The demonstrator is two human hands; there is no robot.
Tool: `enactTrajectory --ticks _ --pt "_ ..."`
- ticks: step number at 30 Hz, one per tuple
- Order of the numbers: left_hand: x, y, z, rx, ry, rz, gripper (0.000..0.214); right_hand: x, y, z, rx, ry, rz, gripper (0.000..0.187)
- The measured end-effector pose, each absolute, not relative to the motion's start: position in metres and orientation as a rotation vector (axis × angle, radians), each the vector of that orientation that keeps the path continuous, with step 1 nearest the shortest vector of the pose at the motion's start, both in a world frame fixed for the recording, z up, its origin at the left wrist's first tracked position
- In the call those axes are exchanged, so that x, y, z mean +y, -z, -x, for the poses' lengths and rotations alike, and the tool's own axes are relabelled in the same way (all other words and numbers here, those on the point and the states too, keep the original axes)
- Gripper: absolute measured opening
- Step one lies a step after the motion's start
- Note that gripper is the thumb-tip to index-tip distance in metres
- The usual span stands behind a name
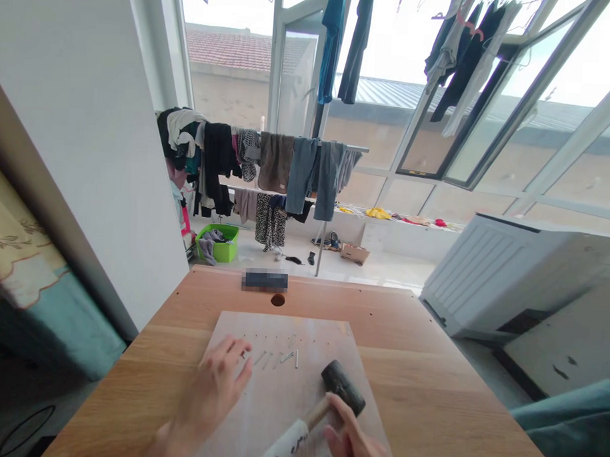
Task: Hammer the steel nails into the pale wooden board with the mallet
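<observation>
My left hand (220, 379) hovers over the left part of a pale board (268, 414), thumb and fingers apart, close to a row of several small metal nails (287, 357). A nail near its fingertips is partly hidden. On the board's right side lies a mallet (343, 388) with a black head and a wooden handle that has a white wrapped grip. Beside the head, my right hand (352, 437) touches the handle with a fingertip, its thumb and index finger apart. Small holes or dots run along the board's far part.
The board rests on a wooden table (414, 379) with a round hole (278, 300) and a dark blurred object (264, 280) at its far edge. Beyond stand a clothes rack (358, 149) with laundry, a green basket (225, 252) and a white appliance (476, 268).
</observation>
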State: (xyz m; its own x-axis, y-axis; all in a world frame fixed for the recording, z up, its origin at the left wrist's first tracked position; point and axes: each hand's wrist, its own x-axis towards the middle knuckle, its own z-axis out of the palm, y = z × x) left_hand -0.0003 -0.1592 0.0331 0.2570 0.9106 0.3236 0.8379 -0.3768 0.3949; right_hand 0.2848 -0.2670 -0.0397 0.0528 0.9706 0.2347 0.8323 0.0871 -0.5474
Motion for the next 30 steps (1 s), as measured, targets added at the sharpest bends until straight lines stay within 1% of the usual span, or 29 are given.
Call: enactTrajectory --ticks 2,6,7,9,11,12,14,16,20,22,24,27,28,30 --pt "-0.142 -0.043 -0.038 1.506 -0.633 -2.356 0.014 -0.251 0.024 -0.260 -1.925 -0.613 1.669 0.060" --pt "-0.114 -0.043 -0.092 1.405 -0.471 -2.373 0.017 -0.237 0.012 -0.244 -1.842 -0.834 1.674 0.058" --pt "-0.109 -0.041 -0.100 1.405 -0.416 -2.395 0.019 -0.238 0.014 -0.244 -1.736 -0.932 1.660 0.056" --pt "-0.102 -0.039 -0.110 1.409 -0.319 -2.440 0.024 -0.244 0.021 -0.247 -1.331 -1.171 1.563 0.055" --pt "-0.096 -0.038 -0.116 1.406 -0.263 -2.468 0.028 -0.249 0.025 -0.251 -0.872 -1.265 1.412 0.058" --pt "-0.094 -0.038 -0.117 1.398 -0.248 -2.475 0.030 -0.251 0.024 -0.254 -0.732 -1.237 1.357 0.058" --pt "-0.089 -0.039 -0.119 1.361 -0.227 -2.488 0.031 -0.253 0.019 -0.265 -0.658 -1.137 1.337 0.055" --pt "-0.084 -0.040 -0.119 1.314 -0.224 -2.496 0.029 -0.254 0.011 -0.280 -0.774 -1.010 1.430 0.050" --pt "-0.079 -0.039 -0.122 1.225 -0.307 -2.482 0.023 -0.257 0.004 -0.315 -1.112 -0.742 1.760 0.032" --pt "-0.079 -0.036 -0.129 1.159 -0.433 -2.426 0.019 -0.260 0.006 -0.327 -1.222 -0.660 1.824 0.025" --pt "-0.081 -0.030 -0.138 1.066 -0.651 -2.258 0.017 -0.262 0.008 -0.333 -1.292 -0.615 1.828 0.021" --pt "-0.084 -0.021 -0.155 0.952 -0.888 -1.975 0.013 -0.263 0.011 -0.334 -1.318 -0.614 1.820 0.024" --pt "-0.085 -0.019 -0.160 0.943 -0.901 -1.941 0.012 -0.263 0.012 -0.333 -1.305 -0.611 1.818 0.028" --pt "-0.088 -0.014 -0.167 0.949 -0.892 -1.927 0.011 -0.263 0.014 -0.332 -1.272 -0.592 1.809 0.043"
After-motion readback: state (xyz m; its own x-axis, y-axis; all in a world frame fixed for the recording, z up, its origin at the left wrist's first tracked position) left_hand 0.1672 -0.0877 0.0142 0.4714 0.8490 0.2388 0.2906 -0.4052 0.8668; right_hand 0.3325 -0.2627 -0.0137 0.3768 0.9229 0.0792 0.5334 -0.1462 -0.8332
